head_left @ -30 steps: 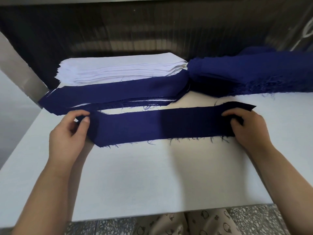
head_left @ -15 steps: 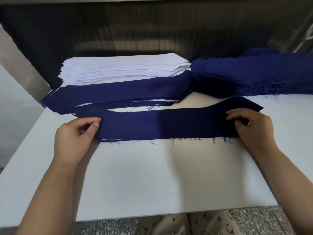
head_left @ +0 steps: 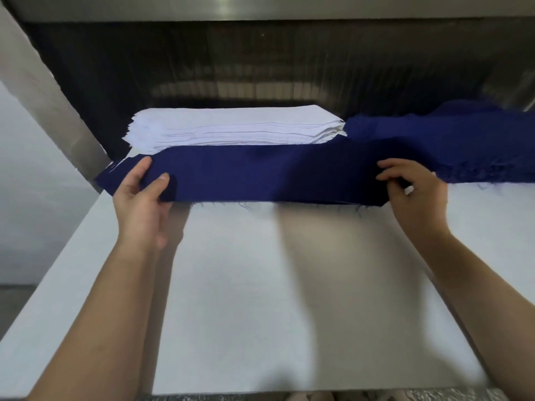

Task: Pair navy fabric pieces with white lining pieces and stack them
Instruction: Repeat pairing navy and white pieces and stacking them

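One navy strip [head_left: 260,175], long and narrow, frayed along its near edge. We find it stretched sideways across the far half of the table [head_left: 289,299], just in front of the white pile.

Two hands hold it, one at each end. Our left hand [head_left: 142,198] grips the left end, with the thumb lying on top of the cloth and the fingers curled round the edge. Our right hand [head_left: 414,192] pinches the right end with bent fingers.

Under the strip, at its left end, a navy corner [head_left: 105,180] with slivers of white sticks out, so a stack lies beneath. The motion blur keeps us from saying whether the strip rests on that stack or hangs just above it.

One white pile [head_left: 231,128], many thin sheets, neatly squared, touching the strip's far edge.

One navy heap [head_left: 463,134], loose and ragged, to the right of the white pile and touching it.

One grey metal post [head_left: 43,91], slanting at the left.

One dark ribbed wall [head_left: 202,62] behind the piles.
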{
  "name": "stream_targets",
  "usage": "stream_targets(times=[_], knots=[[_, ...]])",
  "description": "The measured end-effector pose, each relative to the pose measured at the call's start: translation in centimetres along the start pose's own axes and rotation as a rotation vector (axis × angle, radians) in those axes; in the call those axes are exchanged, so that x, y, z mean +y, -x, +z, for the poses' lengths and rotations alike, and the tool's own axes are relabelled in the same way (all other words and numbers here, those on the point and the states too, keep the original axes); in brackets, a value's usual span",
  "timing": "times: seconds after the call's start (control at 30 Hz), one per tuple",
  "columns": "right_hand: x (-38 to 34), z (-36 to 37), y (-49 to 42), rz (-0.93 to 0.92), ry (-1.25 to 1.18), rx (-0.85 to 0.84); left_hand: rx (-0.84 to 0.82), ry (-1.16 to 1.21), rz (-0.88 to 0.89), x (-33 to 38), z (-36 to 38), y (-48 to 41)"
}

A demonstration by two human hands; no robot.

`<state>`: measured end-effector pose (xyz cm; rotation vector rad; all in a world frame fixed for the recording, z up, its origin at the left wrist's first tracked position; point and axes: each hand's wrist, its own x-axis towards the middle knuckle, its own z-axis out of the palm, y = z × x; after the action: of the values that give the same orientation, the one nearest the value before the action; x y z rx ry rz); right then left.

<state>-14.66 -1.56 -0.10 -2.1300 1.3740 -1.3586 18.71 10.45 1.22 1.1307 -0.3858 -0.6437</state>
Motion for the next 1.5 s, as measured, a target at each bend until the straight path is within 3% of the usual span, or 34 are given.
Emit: stream_targets(times=[0.3,0.53,0.73,0.93,1.13,1.3,1.5], knots=[[-1.4,6.2,-3.8,-0.019,0.061,-0.183,0.153,0.186,-0.026,-0.3,0.4,-5.1],[-0.6,8.1,-4.8,0.087,0.139,-0.380,0.212,0.102,-0.042,-1.3,0.4,-6.4],[-0.8,8.1,-4.2,0.075,0.155,-0.362,0.335,-0.271,0.093,-2.6,1.5,-5.2],[-1.8,5.8,-3.4,-0.042,0.081,0.000,0.333,-0.465,0.154,-3.2,2.6,-3.4],[-1.3,2.7,-5.3,-0.084,0.196,0.110,0.236,-0.506,0.199,-4.6,6.6,-1.0],[-0.2,1.3,-6.8,0.117,0.340,-0.055,0.026,-0.555,0.229,-6.1,11.4,1.7],[-0.8,0.7,-8.5,0.172,0.384,-0.135,-0.263,-0.666,0.252,-7.3,15.3,2.9]])
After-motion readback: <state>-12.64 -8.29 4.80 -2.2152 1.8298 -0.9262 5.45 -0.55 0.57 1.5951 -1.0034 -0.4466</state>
